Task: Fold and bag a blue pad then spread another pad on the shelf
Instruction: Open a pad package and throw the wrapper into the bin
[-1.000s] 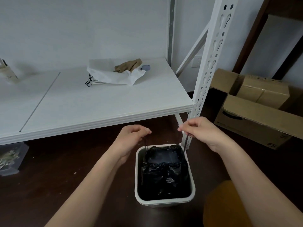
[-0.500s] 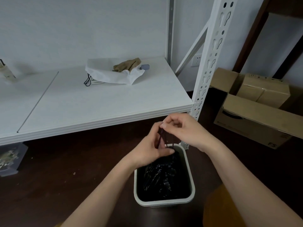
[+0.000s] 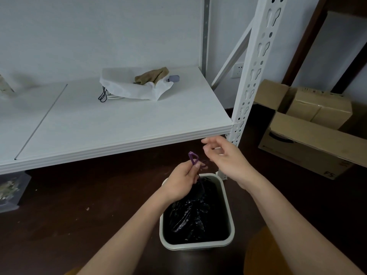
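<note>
A black plastic bag (image 3: 193, 217) sits gathered inside a small pale bin (image 3: 230, 225) on the dark floor. My left hand (image 3: 181, 181) grips the bag's purple drawstring loops (image 3: 192, 158) just above the bin, holding them upright. My right hand (image 3: 226, 158) hovers to the right of the strings with fingers loosely spread and nothing in them. The blue pad is not visible; the bag hides its contents. On the white shelf (image 3: 111, 124) lies a white fabric bag (image 3: 135, 87) with a tan cloth (image 3: 153, 76) showing at its mouth.
The shelf's white perforated post (image 3: 254, 76) stands right behind the bin. Cardboard boxes (image 3: 309, 120) are stacked on the floor to the right. A clear container (image 3: 12, 191) sits under the shelf at far left.
Both hands pulled the drawstrings up, then brought them together. Now my left hand alone holds the loops and my right hand has let go and moved up and right.
</note>
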Demonstrator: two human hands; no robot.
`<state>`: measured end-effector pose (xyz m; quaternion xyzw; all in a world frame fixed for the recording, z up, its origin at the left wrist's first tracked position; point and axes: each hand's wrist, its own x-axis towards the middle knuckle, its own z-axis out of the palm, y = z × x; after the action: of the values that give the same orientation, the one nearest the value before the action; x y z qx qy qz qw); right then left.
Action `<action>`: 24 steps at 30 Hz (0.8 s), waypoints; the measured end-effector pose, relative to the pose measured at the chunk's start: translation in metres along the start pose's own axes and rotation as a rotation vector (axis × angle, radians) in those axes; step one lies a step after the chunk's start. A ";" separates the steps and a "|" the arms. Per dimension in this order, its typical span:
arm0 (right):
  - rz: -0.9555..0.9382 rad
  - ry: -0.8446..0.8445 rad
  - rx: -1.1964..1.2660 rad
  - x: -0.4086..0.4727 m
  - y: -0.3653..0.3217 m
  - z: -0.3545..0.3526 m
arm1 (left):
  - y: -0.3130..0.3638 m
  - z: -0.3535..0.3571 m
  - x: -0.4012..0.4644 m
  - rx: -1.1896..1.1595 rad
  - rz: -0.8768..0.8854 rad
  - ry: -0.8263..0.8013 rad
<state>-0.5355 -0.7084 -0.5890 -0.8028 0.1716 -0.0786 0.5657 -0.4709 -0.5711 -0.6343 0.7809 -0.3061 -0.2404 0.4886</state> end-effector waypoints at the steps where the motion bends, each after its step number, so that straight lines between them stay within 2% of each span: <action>1: 0.043 -0.022 -0.049 0.000 0.004 -0.001 | 0.000 0.000 0.000 0.010 -0.003 0.002; 3: 0.159 -0.143 0.022 0.000 0.014 0.000 | 0.001 0.000 -0.001 0.034 -0.001 -0.008; 5: 0.267 -0.217 0.235 -0.001 0.023 0.005 | 0.000 -0.002 -0.001 0.062 0.003 -0.016; 9: 0.278 -0.177 0.433 -0.003 0.029 0.007 | 0.001 -0.004 -0.001 0.049 -0.023 -0.024; 13: 0.246 -0.095 0.329 -0.003 0.026 0.003 | 0.002 -0.006 -0.002 -0.031 -0.073 -0.040; 16: 0.234 0.031 0.264 0.000 0.024 -0.006 | -0.003 -0.010 -0.004 -0.147 -0.061 -0.083; 19: 0.223 0.069 0.245 0.000 0.023 -0.013 | -0.006 -0.012 -0.007 -0.307 -0.085 -0.087; 22: 0.218 0.015 0.195 -0.004 0.020 -0.015 | -0.008 -0.016 -0.006 -0.541 -0.189 -0.032; 24: 0.243 -0.142 0.234 -0.008 0.018 -0.017 | -0.010 -0.022 -0.004 -0.596 -0.257 0.021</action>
<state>-0.5519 -0.7260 -0.5988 -0.7084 0.2164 0.0277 0.6713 -0.4568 -0.5510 -0.6345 0.6383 -0.1161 -0.3710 0.6645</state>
